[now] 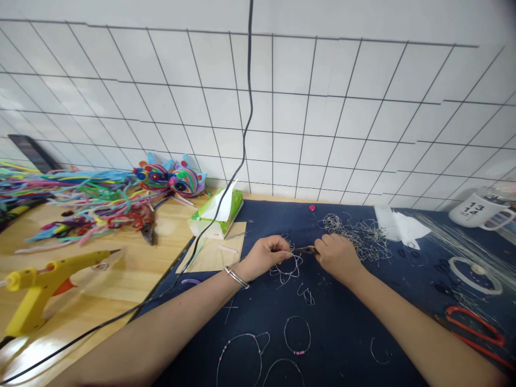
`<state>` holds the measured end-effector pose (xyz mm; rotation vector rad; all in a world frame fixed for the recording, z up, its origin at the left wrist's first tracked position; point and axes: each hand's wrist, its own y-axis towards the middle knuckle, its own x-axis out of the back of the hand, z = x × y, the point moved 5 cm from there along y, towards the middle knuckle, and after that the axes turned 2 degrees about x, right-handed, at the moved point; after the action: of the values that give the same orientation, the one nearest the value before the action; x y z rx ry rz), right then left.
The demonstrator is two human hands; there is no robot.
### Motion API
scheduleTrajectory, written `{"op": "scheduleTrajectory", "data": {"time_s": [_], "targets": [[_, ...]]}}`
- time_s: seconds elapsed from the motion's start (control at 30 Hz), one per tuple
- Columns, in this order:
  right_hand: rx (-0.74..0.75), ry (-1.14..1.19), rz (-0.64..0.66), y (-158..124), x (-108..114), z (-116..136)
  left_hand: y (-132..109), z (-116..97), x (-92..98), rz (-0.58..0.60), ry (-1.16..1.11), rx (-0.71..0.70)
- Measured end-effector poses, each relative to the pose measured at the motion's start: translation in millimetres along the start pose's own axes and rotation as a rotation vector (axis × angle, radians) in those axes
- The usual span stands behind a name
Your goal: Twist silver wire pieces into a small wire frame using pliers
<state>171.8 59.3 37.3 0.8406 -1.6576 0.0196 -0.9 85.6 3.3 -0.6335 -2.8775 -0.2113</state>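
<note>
My left hand (266,255) is closed in a pinch on a bent piece of thin silver wire (285,270) that lies looped on the dark blue cloth (346,344). A metal bangle sits on that wrist. My right hand (336,257) is wrapped round small pliers (305,249), whose tip points left and meets the wire at my left fingertips. Just behind my right hand lies a tangled heap of wire scraps (355,231).
Wire hoops with pink beads (297,334) lie near me. A yellow glue gun (44,282), coloured pipe cleaners (80,201), a tissue pack (220,209) and a black cable (242,150) are on the left. Red scissors (478,328), a tape roll (475,274) and a mug (479,209) are on the right.
</note>
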Motion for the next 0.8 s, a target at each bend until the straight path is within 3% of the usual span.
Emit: {"op": "scheduleTrajectory", "data": {"time_s": [0.17, 0.37, 0.8], "targets": [[0.001, 0.006, -0.002, 0, 0, 2, 0, -4, 2.2, -0.015, -0.017, -0.037], [-0.019, 0.021, 0.013, -1, -3, 1, 1, -8, 2.8, -0.009, 0.182, -0.141], [-0.030, 0.036, 0.031, -3, -11, 4, 2, 0, 2.9, -0.021, 0.317, -0.111]]}}
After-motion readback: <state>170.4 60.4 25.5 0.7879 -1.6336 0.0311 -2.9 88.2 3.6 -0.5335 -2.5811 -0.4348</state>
